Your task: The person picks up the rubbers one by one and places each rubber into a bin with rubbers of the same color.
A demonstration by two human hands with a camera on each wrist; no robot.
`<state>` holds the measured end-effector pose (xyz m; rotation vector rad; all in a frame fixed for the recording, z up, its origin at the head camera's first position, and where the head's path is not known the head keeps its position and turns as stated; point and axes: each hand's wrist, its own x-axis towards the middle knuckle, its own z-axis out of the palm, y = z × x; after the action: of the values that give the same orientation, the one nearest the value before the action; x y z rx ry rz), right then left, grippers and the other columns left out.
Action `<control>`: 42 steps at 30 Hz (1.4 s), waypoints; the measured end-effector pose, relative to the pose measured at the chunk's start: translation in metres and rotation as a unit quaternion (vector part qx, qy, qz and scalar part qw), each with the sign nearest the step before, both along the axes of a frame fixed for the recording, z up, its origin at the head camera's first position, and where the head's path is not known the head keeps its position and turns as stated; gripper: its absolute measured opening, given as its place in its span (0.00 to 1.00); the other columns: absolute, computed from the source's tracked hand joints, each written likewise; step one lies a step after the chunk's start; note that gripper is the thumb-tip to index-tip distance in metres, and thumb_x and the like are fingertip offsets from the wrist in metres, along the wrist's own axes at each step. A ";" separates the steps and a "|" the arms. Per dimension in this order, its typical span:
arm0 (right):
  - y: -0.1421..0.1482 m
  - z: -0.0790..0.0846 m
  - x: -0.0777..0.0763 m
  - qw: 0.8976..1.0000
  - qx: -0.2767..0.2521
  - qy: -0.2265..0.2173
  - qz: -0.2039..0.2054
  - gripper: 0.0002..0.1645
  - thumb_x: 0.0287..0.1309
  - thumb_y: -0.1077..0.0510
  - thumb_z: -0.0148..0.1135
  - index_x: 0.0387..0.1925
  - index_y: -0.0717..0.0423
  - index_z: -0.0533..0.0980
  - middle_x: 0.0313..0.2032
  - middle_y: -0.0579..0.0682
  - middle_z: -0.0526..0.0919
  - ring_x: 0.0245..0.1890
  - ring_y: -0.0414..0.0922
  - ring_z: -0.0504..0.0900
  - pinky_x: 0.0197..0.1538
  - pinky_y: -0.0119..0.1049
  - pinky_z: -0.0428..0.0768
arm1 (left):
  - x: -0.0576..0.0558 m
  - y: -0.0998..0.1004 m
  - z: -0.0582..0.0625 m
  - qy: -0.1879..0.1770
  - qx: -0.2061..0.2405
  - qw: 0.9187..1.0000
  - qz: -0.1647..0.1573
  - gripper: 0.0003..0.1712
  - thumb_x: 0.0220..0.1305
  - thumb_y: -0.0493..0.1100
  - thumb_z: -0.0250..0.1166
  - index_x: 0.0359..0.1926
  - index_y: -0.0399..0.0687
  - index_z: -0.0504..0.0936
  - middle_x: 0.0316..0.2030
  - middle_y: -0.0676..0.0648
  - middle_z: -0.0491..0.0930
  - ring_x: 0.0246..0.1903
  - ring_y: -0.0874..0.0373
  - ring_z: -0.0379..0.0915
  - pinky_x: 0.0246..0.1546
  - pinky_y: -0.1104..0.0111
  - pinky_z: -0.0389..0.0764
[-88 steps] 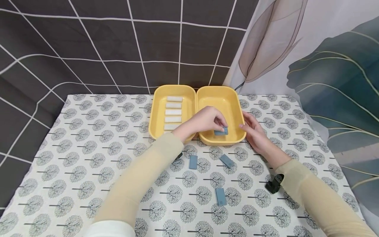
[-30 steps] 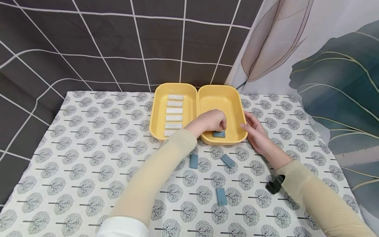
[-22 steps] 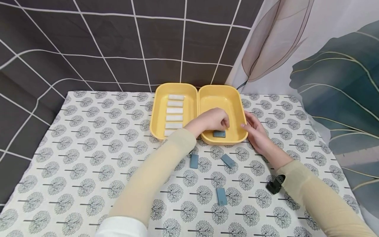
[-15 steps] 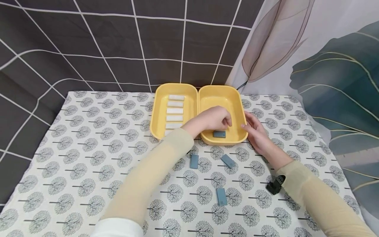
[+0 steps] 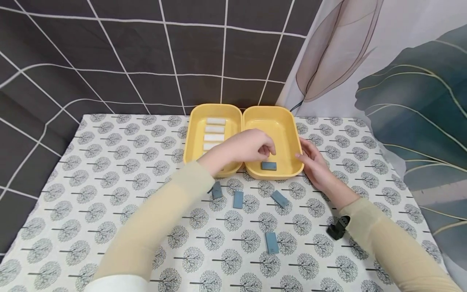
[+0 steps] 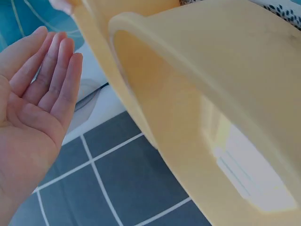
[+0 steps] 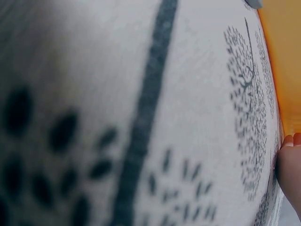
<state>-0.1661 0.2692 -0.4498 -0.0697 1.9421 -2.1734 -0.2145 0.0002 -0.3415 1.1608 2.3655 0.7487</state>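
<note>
My left hand (image 5: 255, 146) hovers over the near part of the right yellow box (image 5: 284, 121), its fingers loosely bent around nothing. In the left wrist view the left palm (image 6: 33, 103) shows bare, beside the box walls. Just below those fingers a small blue block (image 5: 268, 166) lies flat on the box floor, near its front wall. My right hand (image 5: 316, 166) holds the right wall of this box, thumb over the rim and fingers along the outside. The right wrist view catches only a bit of the right hand (image 7: 290, 165) against the yellow wall.
The left yellow box (image 5: 195, 121) adjoins it and holds a column of white blocks (image 5: 214, 138), partly hidden by my left forearm. On the tree-print tablecloth in front lie several blue blocks (image 5: 238, 199). A dark tiled-pattern curtain (image 5: 197, 48) hangs behind.
Earliest, my left fingers pinched the blue block inside the right box; it now lies released. The left hand has since drawn slightly leftward, and another block shows beside the forearm. The right hand stays put.
</note>
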 end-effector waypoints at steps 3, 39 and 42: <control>0.000 0.000 0.000 1.000 0.002 0.001 -0.002 0.39 0.74 0.69 0.50 0.82 0.57 0.55 0.68 0.36 0.70 0.67 0.35 0.72 0.67 0.20 0.77 | 0.005 -0.009 0.003 -0.009 0.022 1.000 0.001 0.13 0.70 0.32 0.64 0.52 0.38 0.89 0.50 0.43 0.90 0.48 0.57 0.84 0.55 0.75 0.84; 0.002 -0.002 -0.001 1.000 0.014 0.010 0.004 0.40 0.73 0.69 0.50 0.82 0.59 0.53 0.73 0.45 0.67 0.68 0.39 0.72 0.68 0.23 0.79 | 0.078 -0.106 -0.030 0.069 0.101 0.987 0.109 0.12 0.66 0.36 0.73 0.50 0.46 0.91 0.49 0.50 0.91 0.52 0.55 0.86 0.61 0.60 0.87; 0.002 -0.002 -0.001 1.000 0.016 0.010 0.006 0.40 0.73 0.69 0.50 0.82 0.59 0.53 0.77 0.52 0.63 0.68 0.39 0.71 0.68 0.23 0.78 | 0.082 -0.112 -0.036 0.058 0.116 0.984 0.120 0.12 0.66 0.34 0.72 0.50 0.45 0.90 0.48 0.49 0.91 0.50 0.56 0.87 0.59 0.63 0.89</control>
<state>-0.1673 0.2709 -0.4519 -0.0985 1.9815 -2.1423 -0.1321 -0.1114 -0.3780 1.0420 2.6028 1.0892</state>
